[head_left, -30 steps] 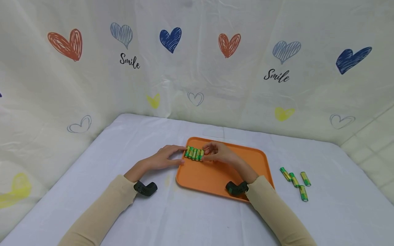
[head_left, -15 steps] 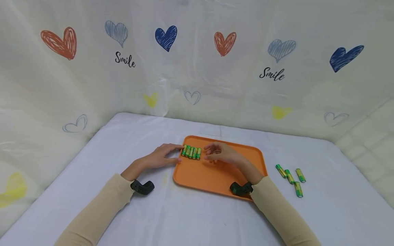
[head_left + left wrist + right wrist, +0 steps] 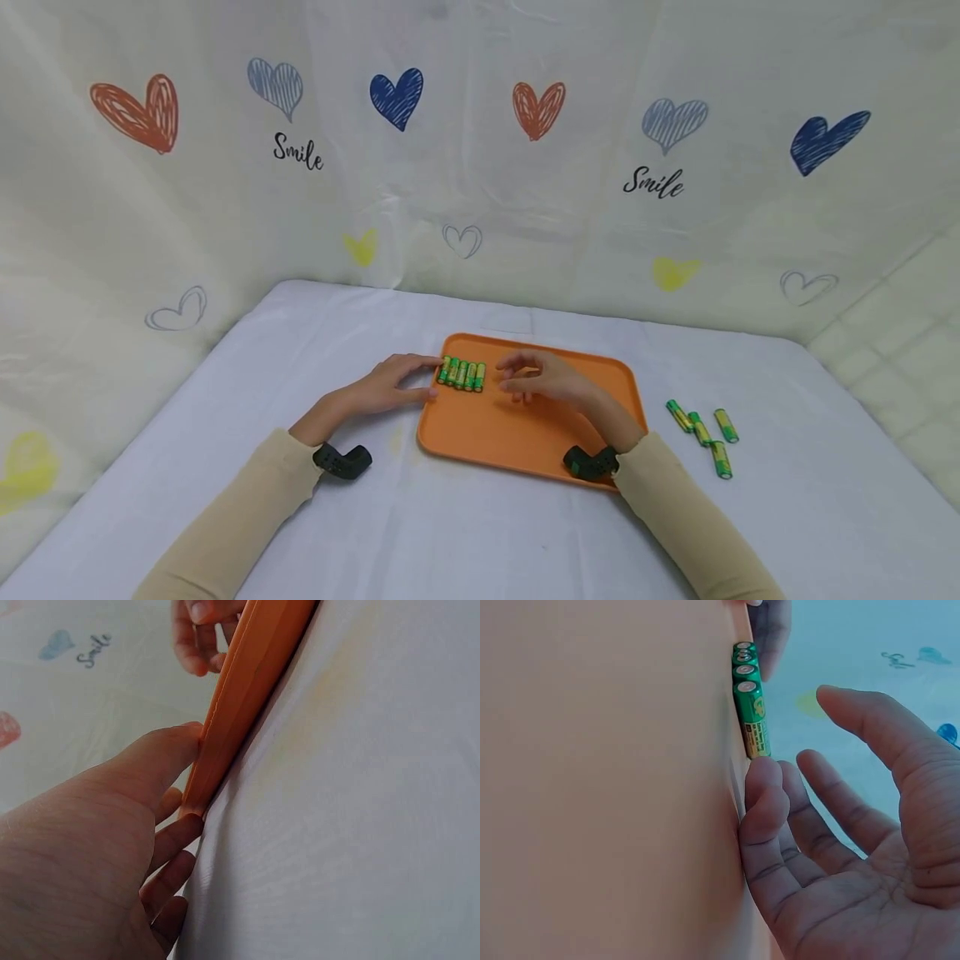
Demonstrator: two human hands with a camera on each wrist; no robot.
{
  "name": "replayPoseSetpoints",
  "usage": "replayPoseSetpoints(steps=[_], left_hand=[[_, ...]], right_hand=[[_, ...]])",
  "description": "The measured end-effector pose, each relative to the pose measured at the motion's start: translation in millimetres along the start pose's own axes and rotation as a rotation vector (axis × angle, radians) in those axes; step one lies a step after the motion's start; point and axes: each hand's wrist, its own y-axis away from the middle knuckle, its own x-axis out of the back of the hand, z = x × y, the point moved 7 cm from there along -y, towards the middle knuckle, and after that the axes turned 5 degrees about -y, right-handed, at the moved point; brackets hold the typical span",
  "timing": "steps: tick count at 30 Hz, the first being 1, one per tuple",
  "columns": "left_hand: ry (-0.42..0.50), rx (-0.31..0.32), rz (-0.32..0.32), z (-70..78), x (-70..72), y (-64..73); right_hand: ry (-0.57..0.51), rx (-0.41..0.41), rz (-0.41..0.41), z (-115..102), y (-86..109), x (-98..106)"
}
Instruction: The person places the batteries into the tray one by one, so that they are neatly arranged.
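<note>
Several green-and-yellow batteries lie side by side in a row at the left end of the orange tray. My left hand is at the tray's left edge, thumb and fingertips right at the outer rim, fingers relaxed. My right hand is over the tray, just right of the row. Its fingers are loosely bent and hold nothing. In the right wrist view the nearest battery stands out at the end of the row, just beyond the fingertips of my right hand.
Several loose batteries lie on the white-covered table to the right of the tray. A pale curtain printed with hearts hangs behind the table. Each wrist wears a black camera, such as the left one.
My right hand has drawn back to the right from the end battery, leaving a gap between fingers and row. My left hand stays at the tray's edge. The head view has shifted slightly.
</note>
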Motion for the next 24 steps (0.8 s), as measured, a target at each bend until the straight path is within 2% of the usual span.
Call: replayPoseSetpoints(steps=[17,24], left_hand=[[-0.008,0.01,-0.006,-4.7,0.9,-2.4],[-0.004,0.013,-0.012,-6.0,-3.0,-3.5]], right_hand=[[0.078,-0.006,0.1,-4,22.5,23],[0.044,-0.015,0.151,-4,35.7,30]])
